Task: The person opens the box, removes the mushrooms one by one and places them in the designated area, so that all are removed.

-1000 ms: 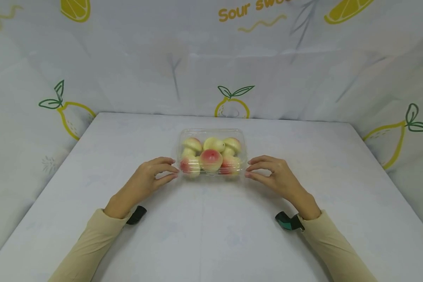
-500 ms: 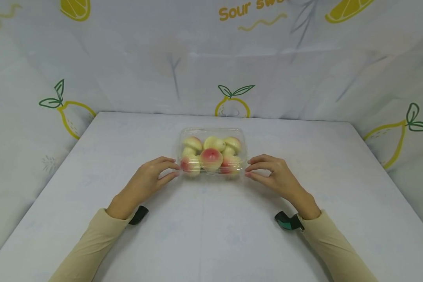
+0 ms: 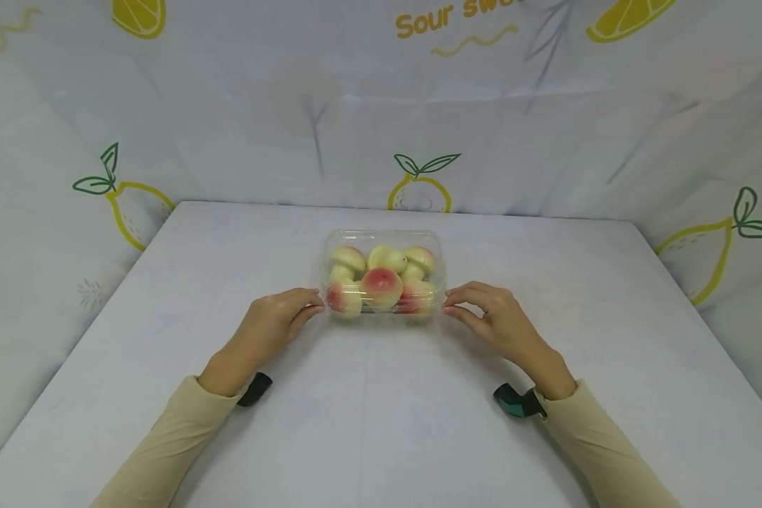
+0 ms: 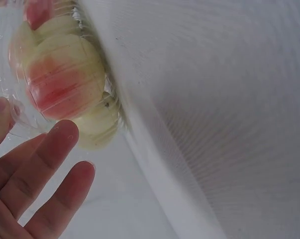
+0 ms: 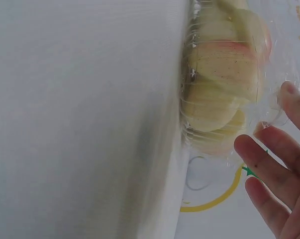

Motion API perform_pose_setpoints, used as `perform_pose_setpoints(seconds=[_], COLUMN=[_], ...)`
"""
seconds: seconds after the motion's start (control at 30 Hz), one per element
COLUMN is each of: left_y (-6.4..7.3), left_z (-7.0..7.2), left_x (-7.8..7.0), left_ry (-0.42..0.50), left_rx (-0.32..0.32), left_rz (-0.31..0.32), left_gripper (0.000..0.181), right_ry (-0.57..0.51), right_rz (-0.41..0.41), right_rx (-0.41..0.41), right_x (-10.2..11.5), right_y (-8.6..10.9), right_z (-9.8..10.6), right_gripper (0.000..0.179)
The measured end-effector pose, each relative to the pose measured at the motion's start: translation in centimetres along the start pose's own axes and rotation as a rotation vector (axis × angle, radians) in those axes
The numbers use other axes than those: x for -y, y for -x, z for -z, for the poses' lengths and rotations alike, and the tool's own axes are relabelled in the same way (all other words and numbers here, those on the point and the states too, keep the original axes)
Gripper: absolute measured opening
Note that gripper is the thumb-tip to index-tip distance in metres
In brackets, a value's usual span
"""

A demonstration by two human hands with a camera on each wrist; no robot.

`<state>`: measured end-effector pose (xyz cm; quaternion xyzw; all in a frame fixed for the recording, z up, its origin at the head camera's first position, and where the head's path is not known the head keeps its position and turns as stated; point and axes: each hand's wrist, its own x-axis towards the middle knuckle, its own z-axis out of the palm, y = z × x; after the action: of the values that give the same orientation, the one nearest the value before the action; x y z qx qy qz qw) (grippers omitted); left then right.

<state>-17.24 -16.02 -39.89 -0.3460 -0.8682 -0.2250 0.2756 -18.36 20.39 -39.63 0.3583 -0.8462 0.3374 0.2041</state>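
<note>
A clear plastic clamshell box (image 3: 384, 238) lies on the table, holding several mushroom-shaped pieces (image 3: 382, 288), pale yellow with red patches. At its near left corner, my left hand (image 3: 271, 326) pinches the rim between thumb and index finger. The left wrist view shows that hand's (image 4: 38, 184) other fingers spread beside the box wall. My right hand (image 3: 498, 321) pinches the near right corner in the same way. In the right wrist view the thumb and index finger of this hand (image 5: 284, 169) meet at the rim. The lid appears to be down.
The box rests on a white-covered table (image 3: 368, 423), toward its far side. Behind it hangs a white cloth backdrop (image 3: 228, 127) printed with lemons. A dark wrist device (image 3: 519, 401) sits below the right wrist, another dark device (image 3: 256, 389) below the left.
My left thumb and fingers have come together at the box's corner, and the left hand has shifted slightly right. The right thumb and index finger have also drawn together. The box stays in place.
</note>
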Motion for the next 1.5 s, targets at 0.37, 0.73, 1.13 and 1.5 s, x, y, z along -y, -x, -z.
perform_pose_setpoints(seconds=[0.37, 0.73, 1.13, 1.5], left_y=[0.32, 0.33, -0.06, 0.07], left_z=[0.17, 0.44, -0.17, -0.45], left_x=[-0.05, -0.03, -0.45, -0.7], left_ry=[-0.045, -0.068, -0.181, -0.313], left_rx=[-0.019, 0.006, -0.043, -0.033], left_rz=[-0.009, -0.027, -0.057, -0.111], left_gripper=[0.019, 0.022, 0.021, 0.054], right_ry=[0.067, 0.104, 0.04, 0.096], right_rz=[-0.009, 0.01, 0.033, 0.122], right_rx=[0.001, -0.019, -0.033, -0.063], right_x=[0.12, 0.21, 0.6, 0.46], right_y=[0.22, 0.22, -0.04, -0.19], right_z=[-0.16, -0.41, -0.44, -0.61], right_gripper=[0.017, 0.018, 0.018, 0.022])
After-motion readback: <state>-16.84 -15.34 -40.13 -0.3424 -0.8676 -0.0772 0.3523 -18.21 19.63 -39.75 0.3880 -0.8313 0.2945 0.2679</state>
